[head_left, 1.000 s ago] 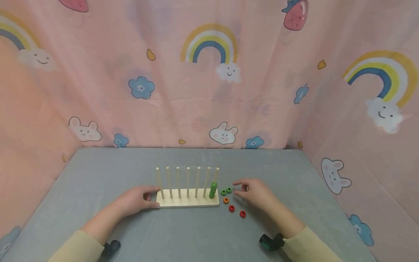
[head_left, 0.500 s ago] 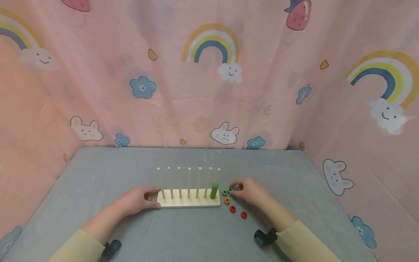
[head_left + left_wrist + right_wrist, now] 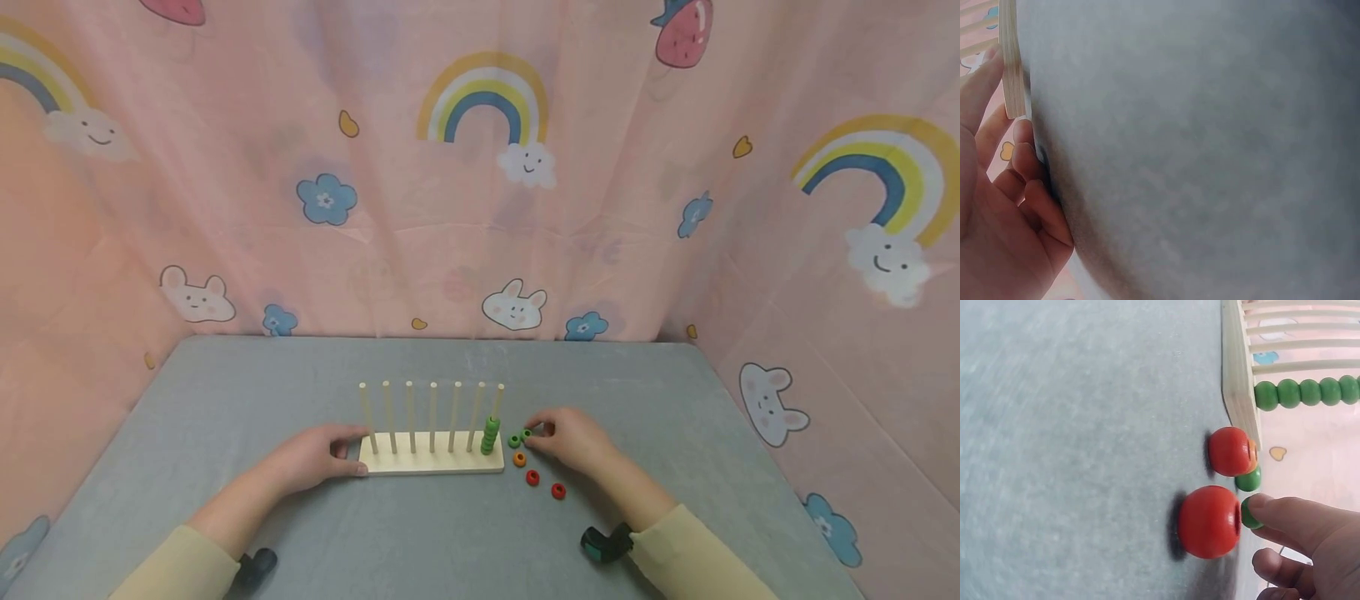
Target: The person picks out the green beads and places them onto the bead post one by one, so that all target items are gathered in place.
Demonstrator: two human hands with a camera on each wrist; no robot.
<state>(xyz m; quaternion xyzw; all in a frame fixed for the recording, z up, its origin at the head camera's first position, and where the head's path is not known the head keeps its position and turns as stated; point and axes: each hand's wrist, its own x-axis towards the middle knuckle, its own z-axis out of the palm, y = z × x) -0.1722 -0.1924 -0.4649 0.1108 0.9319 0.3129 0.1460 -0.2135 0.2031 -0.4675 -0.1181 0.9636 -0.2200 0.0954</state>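
Observation:
A pale wooden peg rack (image 3: 416, 465) with a row of upright pegs stands on the table. Green beads (image 3: 489, 436) are stacked on its rightmost peg. My left hand (image 3: 309, 458) grips the left end of the base, thumb at the front and fingers at the back. To the right of the rack, my right hand (image 3: 573, 440) pinches a loose green bead (image 3: 1250, 514) between thumb and finger, at table level. Another green bead (image 3: 513, 441) lies beside it. An orange bead (image 3: 519, 459) and two red beads, one nearer the rack (image 3: 532, 477) and one farther right (image 3: 558, 492), lie in front.
The grey table (image 3: 420, 542) ends at a pink printed curtain (image 3: 420, 250) behind and at the sides. A dark wrist-worn device (image 3: 607, 543) sits at the right sleeve, and another (image 3: 257, 568) at the left sleeve.
My right hand has moved slightly left and its fingers have closed on the farther green bead. My left hand stays on the rack's left end.

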